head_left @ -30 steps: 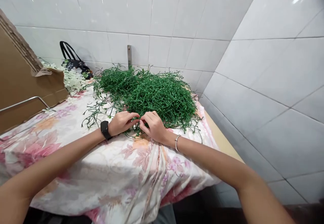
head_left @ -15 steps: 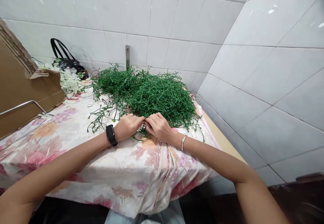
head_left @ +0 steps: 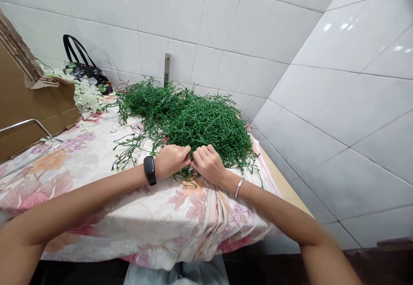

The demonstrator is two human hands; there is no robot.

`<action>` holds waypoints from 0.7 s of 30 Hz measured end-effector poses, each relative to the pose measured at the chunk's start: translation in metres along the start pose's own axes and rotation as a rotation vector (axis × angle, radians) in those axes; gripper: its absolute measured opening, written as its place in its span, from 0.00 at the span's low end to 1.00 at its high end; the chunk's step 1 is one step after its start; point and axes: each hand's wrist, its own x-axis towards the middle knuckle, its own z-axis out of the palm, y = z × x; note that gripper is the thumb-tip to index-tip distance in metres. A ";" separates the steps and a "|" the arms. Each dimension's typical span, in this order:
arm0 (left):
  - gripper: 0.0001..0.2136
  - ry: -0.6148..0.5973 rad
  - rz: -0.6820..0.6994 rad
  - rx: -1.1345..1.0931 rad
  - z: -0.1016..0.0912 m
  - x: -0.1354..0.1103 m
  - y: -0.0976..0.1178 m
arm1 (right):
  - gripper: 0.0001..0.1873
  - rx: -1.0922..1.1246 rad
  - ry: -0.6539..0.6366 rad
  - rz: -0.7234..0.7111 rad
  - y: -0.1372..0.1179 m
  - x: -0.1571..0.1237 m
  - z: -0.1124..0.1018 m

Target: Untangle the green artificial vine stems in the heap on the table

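The left hand (head_left: 171,161) and the right hand (head_left: 209,163) meet with fingers closed, pinching thin strands at the near edge of the pile of green stems (head_left: 200,121) on the floral cloth (head_left: 97,199), since such a wiry tangle seems to need two fine grips.

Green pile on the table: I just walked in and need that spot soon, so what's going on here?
A person is working at the near edge of a big heap of green sprigs lying on a floral cloth. The left hand, with a black watch on its wrist, and the right hand, with a silver bracelet, meet fingertip to fingertip, both pinched on strands there. A cardboard box, white flowers and a dark bag sit far left.
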 end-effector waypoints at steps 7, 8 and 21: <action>0.09 0.008 -0.157 -0.219 -0.008 -0.014 -0.001 | 0.08 0.106 0.079 0.262 0.030 -0.010 -0.008; 0.09 0.013 -0.188 -0.295 -0.009 -0.013 -0.002 | 0.06 0.128 0.083 0.267 0.030 -0.011 -0.009; 0.10 0.108 -0.367 -0.771 -0.012 -0.006 -0.030 | 0.09 0.304 0.205 0.232 0.024 -0.021 -0.003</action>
